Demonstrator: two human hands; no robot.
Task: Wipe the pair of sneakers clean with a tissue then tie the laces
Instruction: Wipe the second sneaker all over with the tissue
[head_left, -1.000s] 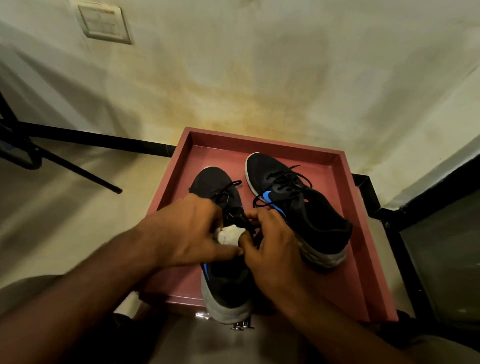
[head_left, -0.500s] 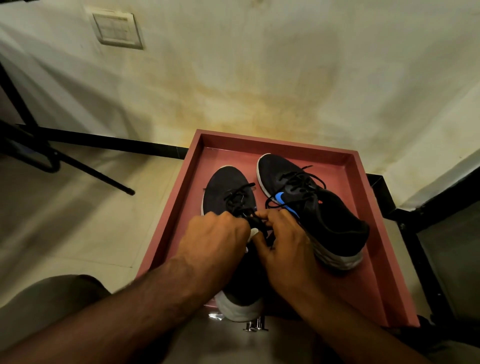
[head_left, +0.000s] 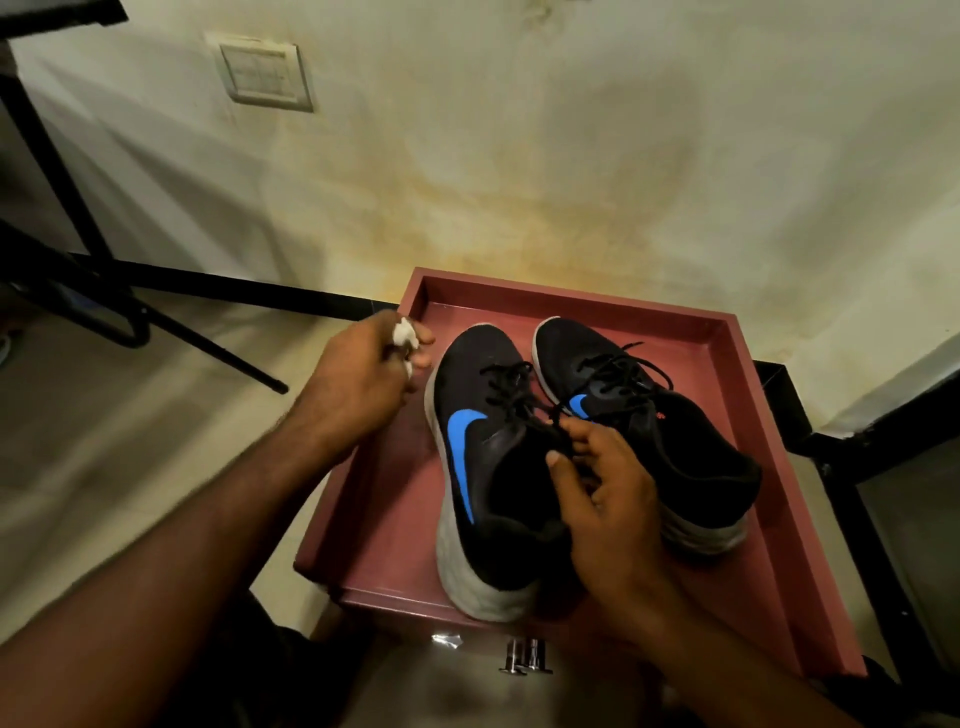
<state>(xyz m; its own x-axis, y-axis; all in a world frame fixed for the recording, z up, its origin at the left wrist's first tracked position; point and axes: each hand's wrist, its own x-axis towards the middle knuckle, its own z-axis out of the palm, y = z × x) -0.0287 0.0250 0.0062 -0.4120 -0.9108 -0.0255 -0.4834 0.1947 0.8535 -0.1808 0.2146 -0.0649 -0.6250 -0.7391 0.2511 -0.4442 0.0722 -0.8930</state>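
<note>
1. Two black sneakers, white soles, blue logos: near sneaker (head_left: 483, 467) and far sneaker (head_left: 649, 431) side by side, toes to wall.
2. Laces (head_left: 511, 387) loose, untied.
3. You've got the white tissue (head_left: 404, 335) crumpled, left of them.

Tray (head_left: 571, 297) rim rings 2 sneakers (head_left: 483, 467).

A wall switch plate (head_left: 262, 73) sits high above the stained wall (head_left: 571, 156).

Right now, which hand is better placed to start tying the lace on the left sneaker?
Right hand: it already pinches the black lace over the left sneaker. The left hand is off beside the tray, gripping the tissue.
</note>
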